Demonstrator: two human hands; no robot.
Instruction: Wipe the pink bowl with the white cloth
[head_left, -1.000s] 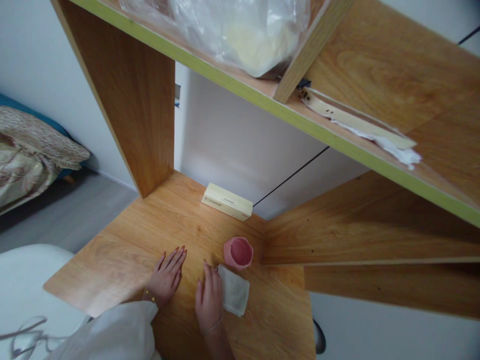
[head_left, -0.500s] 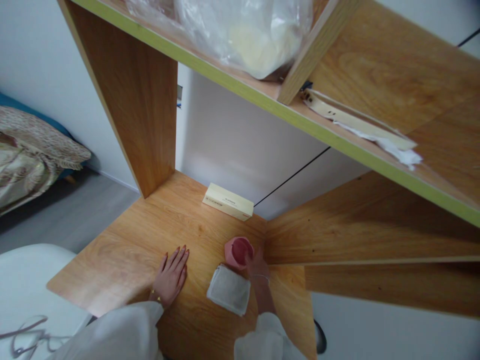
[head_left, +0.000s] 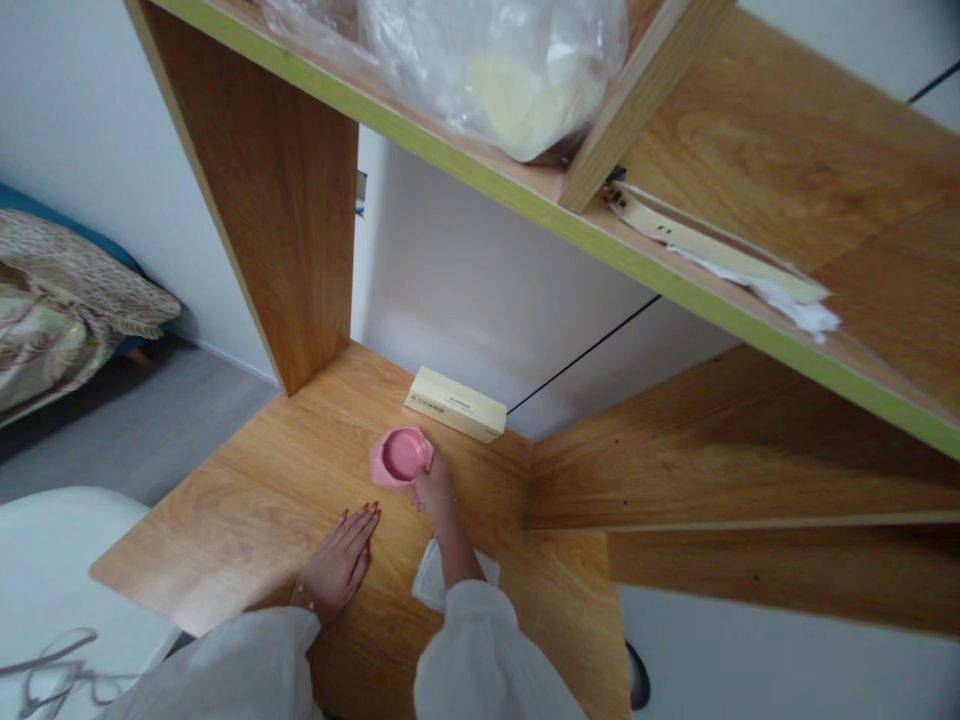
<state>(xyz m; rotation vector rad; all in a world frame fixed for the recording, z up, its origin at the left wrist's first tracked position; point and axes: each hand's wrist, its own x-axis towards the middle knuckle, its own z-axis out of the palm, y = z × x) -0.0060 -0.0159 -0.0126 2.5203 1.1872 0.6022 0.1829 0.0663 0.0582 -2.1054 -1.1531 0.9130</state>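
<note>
My right hand (head_left: 433,483) grips the near right rim of a small pink bowl (head_left: 405,455). The bowl has a round hollow and an angular outer wall, and nothing shows inside it. Flat on the wooden desk (head_left: 300,480), with fingers stretched out, lies my left hand (head_left: 339,563), nearer to me than the bowl and not touching it. A folded pale grey cloth (head_left: 430,578) rests on the desk, partly hidden beneath my right forearm.
A long cream box (head_left: 456,404) lies at the desk's back edge. Overhead, a shelf (head_left: 480,165) holds a clear plastic bag (head_left: 517,80) and a narrow opened carton (head_left: 712,240). A white chair (head_left: 67,560) with glasses (head_left: 71,665) stands at left.
The pink bowl has moved left and back across the desk in my right hand, from behind the cloth to near the cream box. My right forearm now covers part of the cloth. The left hand barely shifted.
</note>
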